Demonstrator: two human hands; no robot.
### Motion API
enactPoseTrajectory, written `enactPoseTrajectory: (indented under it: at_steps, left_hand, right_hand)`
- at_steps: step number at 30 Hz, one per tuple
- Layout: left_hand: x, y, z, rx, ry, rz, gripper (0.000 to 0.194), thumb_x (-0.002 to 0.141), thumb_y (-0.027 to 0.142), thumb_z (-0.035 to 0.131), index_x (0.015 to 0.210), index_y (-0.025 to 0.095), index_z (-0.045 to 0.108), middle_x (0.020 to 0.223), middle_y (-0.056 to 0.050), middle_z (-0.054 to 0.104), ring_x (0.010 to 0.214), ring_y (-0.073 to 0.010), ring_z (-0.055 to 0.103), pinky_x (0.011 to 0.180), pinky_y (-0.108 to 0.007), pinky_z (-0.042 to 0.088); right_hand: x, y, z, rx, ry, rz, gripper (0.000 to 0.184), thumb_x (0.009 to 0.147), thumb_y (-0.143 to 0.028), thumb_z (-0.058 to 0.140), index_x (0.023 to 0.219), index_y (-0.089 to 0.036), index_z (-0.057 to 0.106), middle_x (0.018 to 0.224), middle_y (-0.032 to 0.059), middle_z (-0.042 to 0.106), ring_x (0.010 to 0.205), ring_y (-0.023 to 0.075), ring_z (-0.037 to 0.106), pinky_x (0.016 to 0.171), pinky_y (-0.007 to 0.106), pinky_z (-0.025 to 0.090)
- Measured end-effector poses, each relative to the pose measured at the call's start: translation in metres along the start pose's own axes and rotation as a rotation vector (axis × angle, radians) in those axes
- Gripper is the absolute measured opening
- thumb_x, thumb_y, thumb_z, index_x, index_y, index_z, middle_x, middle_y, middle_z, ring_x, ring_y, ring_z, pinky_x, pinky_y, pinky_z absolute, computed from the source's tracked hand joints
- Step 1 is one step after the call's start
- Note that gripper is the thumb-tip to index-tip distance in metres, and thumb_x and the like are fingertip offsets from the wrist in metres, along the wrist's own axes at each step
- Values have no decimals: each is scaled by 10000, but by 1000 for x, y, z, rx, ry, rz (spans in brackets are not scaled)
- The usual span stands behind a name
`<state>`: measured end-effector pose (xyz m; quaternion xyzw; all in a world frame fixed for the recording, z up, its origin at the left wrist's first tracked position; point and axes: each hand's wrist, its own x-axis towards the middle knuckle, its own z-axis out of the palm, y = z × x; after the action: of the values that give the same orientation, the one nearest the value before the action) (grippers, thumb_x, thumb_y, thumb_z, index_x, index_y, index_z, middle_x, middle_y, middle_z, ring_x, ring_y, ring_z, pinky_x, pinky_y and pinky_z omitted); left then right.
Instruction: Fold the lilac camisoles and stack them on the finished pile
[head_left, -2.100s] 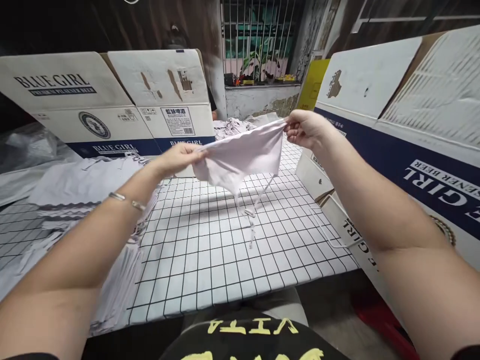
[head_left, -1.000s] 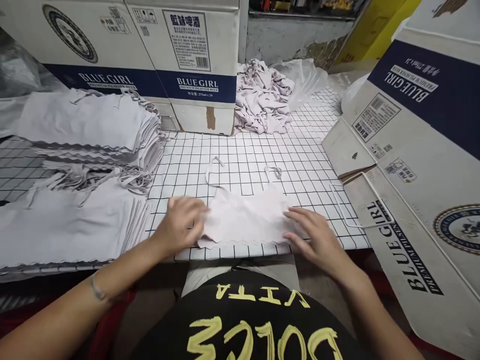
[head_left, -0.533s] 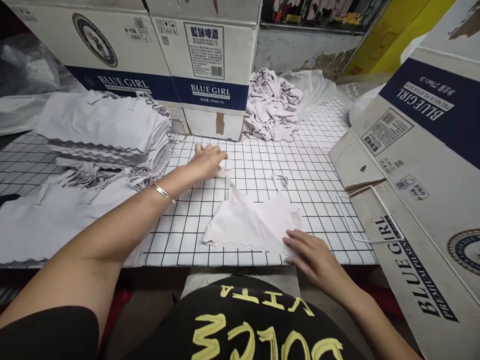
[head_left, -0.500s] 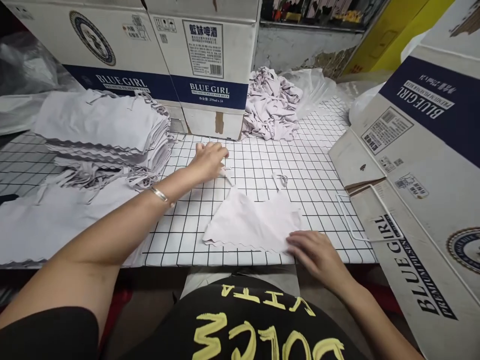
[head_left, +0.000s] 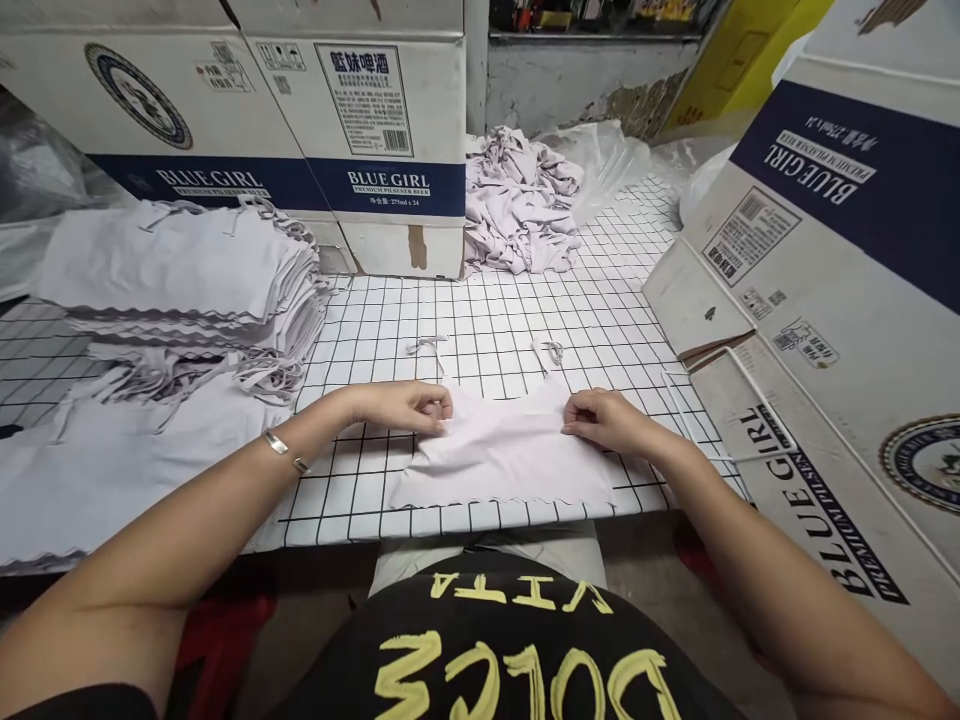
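Observation:
A small pale pink garment (head_left: 504, 455) with a wavy hem lies flat near the front edge of the grid-patterned table (head_left: 517, 330). Its two thin straps (head_left: 427, 346) trail away from me. My left hand (head_left: 401, 405) pinches the garment's upper left corner. My right hand (head_left: 604, 418) pinches the upper right corner. Both hands rest on the cloth with fingers curled on the fabric.
Stacks of flat pale garments (head_left: 172, 300) fill the table's left side. A crumpled pile of the same cloth (head_left: 517, 200) lies at the back. Blue Girl cartons (head_left: 315, 130) stand behind, and another carton (head_left: 832, 300) leans at the right with a white wire loop (head_left: 705, 400).
The garment went from held up in the air to lying flat on the table. My left hand reached out to the strap, then came back; both hands now grip the top corners.

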<state>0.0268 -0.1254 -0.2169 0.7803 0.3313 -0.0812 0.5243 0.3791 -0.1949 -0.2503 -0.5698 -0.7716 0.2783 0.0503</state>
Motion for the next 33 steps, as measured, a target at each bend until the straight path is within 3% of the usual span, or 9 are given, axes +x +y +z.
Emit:
enactPoseTrajectory:
  at_steps: [5,8,10,12,15,20,23,27,33]
  left_hand:
    - [-22,-18,-13,243,22,-168,402,745,588,613,727,189,662,748,-17,618,683,-152,534,611,-246,365]
    - [-5,-20,-16,197,367,-201,433,797,586,531,710,176,640,800,-47,642,737,-186,560,658,-282,386]
    - [20,-16,-14,240,662,-314,475,833,593,467,656,171,595,758,-68,637,765,-225,564,726,-342,390]
    - [49,-11,-12,269,806,-393,459,794,587,541,605,170,553,723,-77,633,814,-265,569,822,-416,369]
    - [81,-6,-11,135,831,-395,335,686,432,721,601,174,525,684,-59,630,827,-272,591,867,-431,364]
    - [87,-6,-17,-77,879,-356,171,828,322,579,751,191,500,712,-43,655,688,-171,620,676,-283,443]
    - [85,-5,-17,-132,973,-378,283,728,364,703,697,199,475,786,-66,670,893,-239,635,744,-305,455]
    - [91,-3,-9,-448,951,-344,382,547,150,797,543,189,417,861,-91,672,1214,-345,490,897,-346,429]
    - [90,-2,-22,-901,868,-129,180,745,67,626,760,177,484,860,-95,693,905,-223,673,786,-344,539]
  right_hand:
    - [-3,5,-5,-59,-34,50,100,801,-286,586,740,-208,596,743,21,610,811,209,543,771,348,384]
    - [3,-15,-7,-110,-14,31,70,789,-266,621,750,-211,604,775,34,630,842,231,553,810,383,385]
    - [9,-39,0,-83,93,-106,113,816,-298,634,893,-216,623,928,57,652,934,244,554,869,400,380]
    - [17,-63,16,-54,179,-263,291,850,-354,627,1102,-214,586,1089,86,630,1024,255,531,911,407,369]
    - [29,-83,45,-97,171,-302,359,874,-396,615,1164,-191,564,1071,102,627,985,262,520,879,413,371]
    - [36,-79,61,-91,146,-268,243,898,-382,595,1051,-193,604,1003,84,631,932,242,509,862,392,349]
    - [36,-78,57,-83,127,-277,216,899,-359,597,1035,-191,605,993,83,627,929,238,506,853,381,343]
    - [36,-80,61,-94,157,-288,203,915,-363,572,1012,-187,604,953,74,625,889,224,505,826,365,335]
    - [36,-74,78,-225,305,-349,231,955,-357,488,995,-172,622,906,80,599,841,218,471,780,357,317]
